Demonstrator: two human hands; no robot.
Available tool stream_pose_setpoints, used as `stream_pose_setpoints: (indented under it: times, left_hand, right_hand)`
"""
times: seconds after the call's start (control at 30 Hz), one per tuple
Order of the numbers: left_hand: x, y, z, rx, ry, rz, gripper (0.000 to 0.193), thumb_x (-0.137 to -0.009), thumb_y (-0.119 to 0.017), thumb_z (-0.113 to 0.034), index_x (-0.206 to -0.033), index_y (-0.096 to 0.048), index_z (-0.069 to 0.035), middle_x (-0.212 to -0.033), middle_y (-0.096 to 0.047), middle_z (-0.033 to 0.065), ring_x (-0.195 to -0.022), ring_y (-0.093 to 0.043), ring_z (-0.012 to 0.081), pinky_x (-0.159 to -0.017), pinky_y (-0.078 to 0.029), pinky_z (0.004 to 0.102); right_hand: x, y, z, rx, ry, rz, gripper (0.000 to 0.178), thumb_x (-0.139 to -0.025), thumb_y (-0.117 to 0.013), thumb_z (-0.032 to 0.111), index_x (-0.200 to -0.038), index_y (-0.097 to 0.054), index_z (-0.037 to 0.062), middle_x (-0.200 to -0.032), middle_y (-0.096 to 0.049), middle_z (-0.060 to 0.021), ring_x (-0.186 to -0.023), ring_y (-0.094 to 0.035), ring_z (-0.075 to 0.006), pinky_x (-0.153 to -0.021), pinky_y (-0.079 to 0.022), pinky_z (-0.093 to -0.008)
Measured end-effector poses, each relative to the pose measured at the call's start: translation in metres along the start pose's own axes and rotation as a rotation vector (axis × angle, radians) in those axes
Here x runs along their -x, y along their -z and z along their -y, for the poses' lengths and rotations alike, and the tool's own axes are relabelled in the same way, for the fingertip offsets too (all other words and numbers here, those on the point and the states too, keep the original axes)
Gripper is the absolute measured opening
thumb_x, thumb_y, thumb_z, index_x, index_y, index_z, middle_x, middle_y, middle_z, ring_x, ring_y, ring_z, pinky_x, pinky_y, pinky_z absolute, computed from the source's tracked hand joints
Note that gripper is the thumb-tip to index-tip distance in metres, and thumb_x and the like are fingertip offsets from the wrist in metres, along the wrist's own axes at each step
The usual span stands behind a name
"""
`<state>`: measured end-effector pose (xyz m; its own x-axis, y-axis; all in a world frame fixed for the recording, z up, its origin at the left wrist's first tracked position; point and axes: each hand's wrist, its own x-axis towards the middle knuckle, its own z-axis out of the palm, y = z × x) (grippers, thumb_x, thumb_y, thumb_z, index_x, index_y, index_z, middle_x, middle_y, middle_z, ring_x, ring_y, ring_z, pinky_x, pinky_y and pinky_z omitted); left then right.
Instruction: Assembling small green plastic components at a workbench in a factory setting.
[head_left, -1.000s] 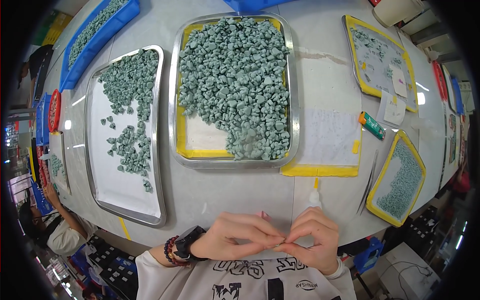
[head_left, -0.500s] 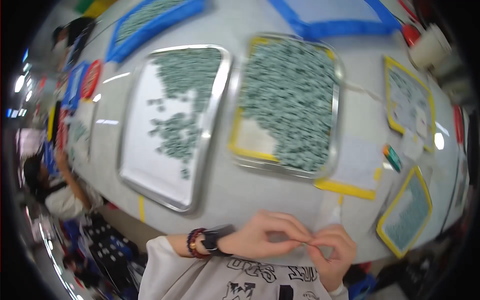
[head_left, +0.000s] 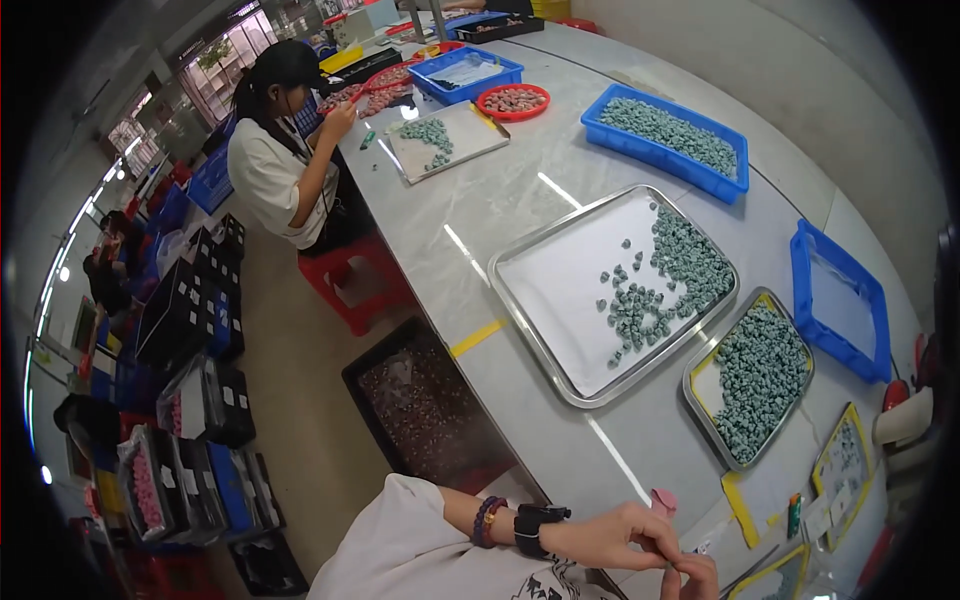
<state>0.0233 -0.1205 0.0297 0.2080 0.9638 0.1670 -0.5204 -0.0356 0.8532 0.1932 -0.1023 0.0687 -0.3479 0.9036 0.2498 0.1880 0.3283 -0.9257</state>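
My left hand point(head_left: 622, 537), with a dark watch point(head_left: 540, 527) and beaded bracelets point(head_left: 490, 521) on its wrist, is closed in a pinch near the table's front edge. Its fingertips meet those of my right hand point(head_left: 695, 577), which is pinched too and partly cut off by the lower edge. Whatever lies between the fingertips is too small to make out. Beyond them stands a steel tray point(head_left: 545, 345) lined in white, with small grey-green pieces point(head_left: 690, 262) toward its right side. A smaller yellow-edged steel tray point(head_left: 690, 385) to its right is heaped with similar pieces.
Blue trays point(head_left: 742, 190) line the far side, one holding green pieces. A person point(head_left: 290, 150) sits on a red stool point(head_left: 350, 290) at the far left, beside a white board point(head_left: 450, 140). A black crate point(head_left: 400, 400) stands on the floor. Yellow-edged frames point(head_left: 845, 475) lie at right.
My view has swung left, bringing the seated person, stool and floor crates into sight. The trays appear farther right. Both hands stay pinched together and now sit lower and farther right in view.
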Motion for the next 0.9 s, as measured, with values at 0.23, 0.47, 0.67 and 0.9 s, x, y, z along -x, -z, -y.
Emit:
stream_pose_setpoints:
  times: [0.23, 0.47, 0.67, 0.9]
  left_hand:
    - [0.024, -0.013, -0.008, -0.013, -0.085, 0.001, 0.014, -0.082, -0.06, 0.002, -0.095, -0.064, 0.003, -0.09, -0.061, 0.0061, -0.082, -0.058, 0.0105, -0.074, -0.049, 0.0233]
    - [0.039, -0.014, -0.016, -0.067, -0.15, 0.033, 0.014, -0.081, -0.059, 0.002, -0.094, -0.064, 0.003, -0.09, -0.061, 0.0065, -0.081, -0.059, 0.0106, -0.075, -0.049, 0.0233]
    - [0.045, -0.018, -0.016, -0.1, -0.25, 0.021, 0.015, -0.082, -0.059, 0.003, -0.096, -0.063, 0.004, -0.092, -0.062, 0.0073, -0.083, -0.06, 0.0114, -0.077, -0.049, 0.0241]
    - [0.045, -0.021, -0.023, -0.07, -0.223, 0.058, 0.018, -0.082, -0.058, 0.006, -0.099, -0.064, 0.002, -0.098, -0.063, 0.0093, -0.092, -0.06, 0.0149, -0.082, -0.047, 0.0275]
  right_hand:
    - [0.027, -0.002, 0.009, 0.048, 0.057, -0.013, 0.012, -0.078, -0.063, -0.01, -0.089, -0.061, -0.0052, -0.088, -0.063, -0.0138, -0.084, -0.059, -0.0228, -0.077, -0.047, -0.0324]
    - [0.042, -0.017, 0.02, 0.057, 0.125, -0.077, 0.011, -0.079, -0.063, -0.009, -0.089, -0.061, -0.0048, -0.087, -0.063, -0.0138, -0.083, -0.059, -0.0226, -0.077, -0.047, -0.0334]
    - [0.044, -0.024, 0.025, 0.153, 0.25, -0.111, 0.012, -0.079, -0.063, -0.01, -0.088, -0.061, -0.004, -0.084, -0.062, -0.0127, -0.081, -0.059, -0.0222, -0.077, -0.048, -0.0329]
    - [0.052, -0.022, 0.026, 0.182, 0.265, -0.194, 0.015, -0.077, -0.063, -0.013, -0.089, -0.061, -0.0034, -0.085, -0.062, -0.0122, -0.079, -0.06, -0.0227, -0.075, -0.048, -0.0328]
